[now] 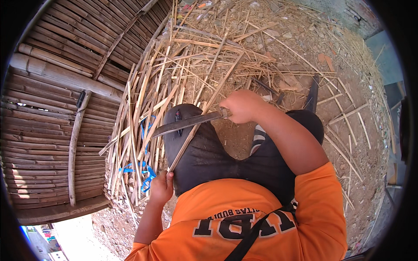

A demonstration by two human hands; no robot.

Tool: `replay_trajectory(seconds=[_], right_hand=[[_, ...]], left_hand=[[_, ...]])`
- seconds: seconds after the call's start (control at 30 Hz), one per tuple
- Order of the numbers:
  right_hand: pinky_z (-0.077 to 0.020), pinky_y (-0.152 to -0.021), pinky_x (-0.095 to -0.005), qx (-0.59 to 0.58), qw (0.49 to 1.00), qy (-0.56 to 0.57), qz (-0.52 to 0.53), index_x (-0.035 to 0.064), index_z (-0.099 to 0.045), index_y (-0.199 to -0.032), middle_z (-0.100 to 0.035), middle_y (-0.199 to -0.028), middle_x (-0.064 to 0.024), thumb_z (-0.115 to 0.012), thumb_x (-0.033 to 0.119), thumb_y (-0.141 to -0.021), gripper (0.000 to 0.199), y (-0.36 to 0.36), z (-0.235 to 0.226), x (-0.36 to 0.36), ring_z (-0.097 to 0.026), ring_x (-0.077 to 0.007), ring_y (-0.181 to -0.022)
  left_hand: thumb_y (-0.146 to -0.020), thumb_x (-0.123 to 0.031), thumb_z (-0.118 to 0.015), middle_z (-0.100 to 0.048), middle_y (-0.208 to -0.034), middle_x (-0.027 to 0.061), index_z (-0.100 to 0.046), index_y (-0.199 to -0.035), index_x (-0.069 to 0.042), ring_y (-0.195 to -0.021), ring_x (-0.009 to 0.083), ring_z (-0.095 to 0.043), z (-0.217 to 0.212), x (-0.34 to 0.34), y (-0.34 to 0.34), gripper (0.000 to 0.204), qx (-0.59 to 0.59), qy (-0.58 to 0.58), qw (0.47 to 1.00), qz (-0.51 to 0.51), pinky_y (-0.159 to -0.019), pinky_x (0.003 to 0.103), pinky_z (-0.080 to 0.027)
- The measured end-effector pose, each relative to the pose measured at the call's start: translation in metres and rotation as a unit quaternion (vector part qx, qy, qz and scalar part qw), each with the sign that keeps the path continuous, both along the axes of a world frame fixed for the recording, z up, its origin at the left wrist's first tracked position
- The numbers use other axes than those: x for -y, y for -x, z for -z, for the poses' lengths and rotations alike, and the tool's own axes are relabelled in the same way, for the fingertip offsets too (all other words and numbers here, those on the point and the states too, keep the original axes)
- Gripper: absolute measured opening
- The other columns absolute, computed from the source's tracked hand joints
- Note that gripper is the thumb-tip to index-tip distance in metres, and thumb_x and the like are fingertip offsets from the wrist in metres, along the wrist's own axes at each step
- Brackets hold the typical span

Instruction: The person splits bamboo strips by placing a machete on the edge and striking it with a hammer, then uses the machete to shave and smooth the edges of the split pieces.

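Note:
My right hand (243, 107) is closed around the handle of a machete (180, 124), over the gap between my knees. Its long dark blade points left across my left thigh and meets a bamboo strip (185, 148). My left hand (162, 187), beside my left hip, grips the near end of that strip between thumb and fingers. From there the strip slants up over the thigh and away to the far right. Whether the blade's edge bites into it I cannot tell. A small dark mark or tear (178, 122) shows on the left knee of my black trousers.
Many split bamboo strips (139, 130) lie piled along my left side, with blue plastic ribbon (148, 176) among them. A bamboo slat wall (39, 143) rises at the left. Bamboo scraps (348, 152) litter the dirt floor at the right. A dark flat piece (311, 93) stands beyond my right knee.

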State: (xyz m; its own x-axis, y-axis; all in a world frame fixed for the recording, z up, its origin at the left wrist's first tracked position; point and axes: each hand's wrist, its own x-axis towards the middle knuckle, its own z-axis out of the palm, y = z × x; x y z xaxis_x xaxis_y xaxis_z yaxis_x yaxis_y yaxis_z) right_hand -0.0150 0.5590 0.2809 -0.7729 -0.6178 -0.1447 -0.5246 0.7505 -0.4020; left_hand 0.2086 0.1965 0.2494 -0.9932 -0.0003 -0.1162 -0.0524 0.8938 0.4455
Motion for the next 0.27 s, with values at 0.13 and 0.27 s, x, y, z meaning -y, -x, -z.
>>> replay_trajectory(seconds=[0.13, 0.27], right_hand=[[-0.0529, -0.081, -0.0465, 0.086, 0.965, 0.118, 0.217, 0.0042, -0.07, -0.102, -0.07, -0.095, -0.0199, -0.077, 0.027, -0.081, 0.032, 0.045, 0.037, -0.042, -0.068, -0.037, -0.093], [-0.0507, -0.093, -0.0442, 0.071, 0.98, 0.048, 0.18, 0.0052, -0.07, -0.108, -0.068, -0.113, -0.0225, -0.078, 0.032, -0.081, 0.039, 0.045, 0.026, -0.051, -0.065, -0.0371, -0.107]], left_hand=[[-0.102, -0.03, -0.055, -0.061, -0.069, 0.0263, -0.056, -0.081, -0.002, -0.067, 0.0494, -0.06, 0.006, -0.002, 0.006, 0.035, -0.006, 0.077, 0.997, -0.004, -0.058, 0.057, -0.045], [-0.102, -0.031, -0.056, -0.063, -0.07, 0.0261, -0.056, -0.082, -0.002, -0.067, 0.0496, -0.061, 0.002, 0.006, 0.005, 0.035, 0.004, 0.061, 0.998, 0.004, -0.059, 0.056, -0.046]])
